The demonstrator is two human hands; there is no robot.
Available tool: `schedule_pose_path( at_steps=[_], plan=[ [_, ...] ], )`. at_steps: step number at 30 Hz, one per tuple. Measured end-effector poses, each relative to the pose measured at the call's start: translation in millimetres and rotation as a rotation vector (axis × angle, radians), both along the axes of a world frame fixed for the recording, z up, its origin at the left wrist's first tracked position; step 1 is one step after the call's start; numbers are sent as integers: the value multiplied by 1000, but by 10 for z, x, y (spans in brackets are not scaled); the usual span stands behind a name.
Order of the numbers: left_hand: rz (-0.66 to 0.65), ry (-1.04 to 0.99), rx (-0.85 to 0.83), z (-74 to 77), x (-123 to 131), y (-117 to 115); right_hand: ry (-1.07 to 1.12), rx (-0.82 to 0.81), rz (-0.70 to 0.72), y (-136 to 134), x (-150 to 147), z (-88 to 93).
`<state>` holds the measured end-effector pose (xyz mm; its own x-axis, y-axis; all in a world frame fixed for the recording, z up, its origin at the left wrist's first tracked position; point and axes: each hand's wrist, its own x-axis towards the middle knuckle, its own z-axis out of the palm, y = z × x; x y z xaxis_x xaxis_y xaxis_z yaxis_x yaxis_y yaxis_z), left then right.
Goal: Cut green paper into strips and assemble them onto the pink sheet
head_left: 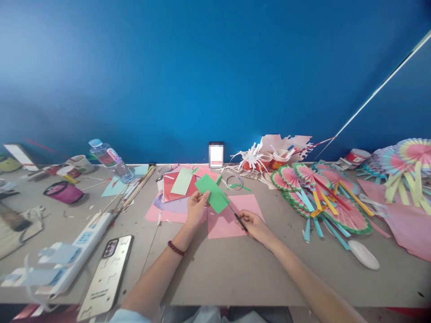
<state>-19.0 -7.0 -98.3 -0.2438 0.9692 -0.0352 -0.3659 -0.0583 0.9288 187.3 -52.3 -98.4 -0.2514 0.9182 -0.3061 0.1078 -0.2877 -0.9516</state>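
Observation:
My left hand [198, 207] pinches a green sheet of paper [213, 194] along its near left edge, thumb on top. A cut or fold line seems to run across the sheet, splitting it into two parts. In my right hand [255, 225] are slim scissors with dark handles [240, 221], fingers closed round them. Their blades point up and left, meeting the sheet's right edge. Under both hands lies a pink sheet of paper [232, 224], flat on the grey table [215, 273]. A beaded bracelet circles my left wrist.
Coloured paper sheets [182, 181] lie beyond my left hand. Several folded paper fans [323, 197] and a white computer mouse [363, 255] are on the right. Leftward are a phone [107, 273], a power strip [81, 251] and a tilted bottle [112, 159]. A phone-like screen [216, 155] stands against the blue wall.

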Motion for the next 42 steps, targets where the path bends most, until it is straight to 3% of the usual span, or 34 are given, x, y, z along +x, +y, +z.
schedule_pose_path(
  at_steps=[42],
  plan=[
    [-13, 11, -6, -8, -11, 0, -103, 30, 24, 22, 71, -59]
  ],
)
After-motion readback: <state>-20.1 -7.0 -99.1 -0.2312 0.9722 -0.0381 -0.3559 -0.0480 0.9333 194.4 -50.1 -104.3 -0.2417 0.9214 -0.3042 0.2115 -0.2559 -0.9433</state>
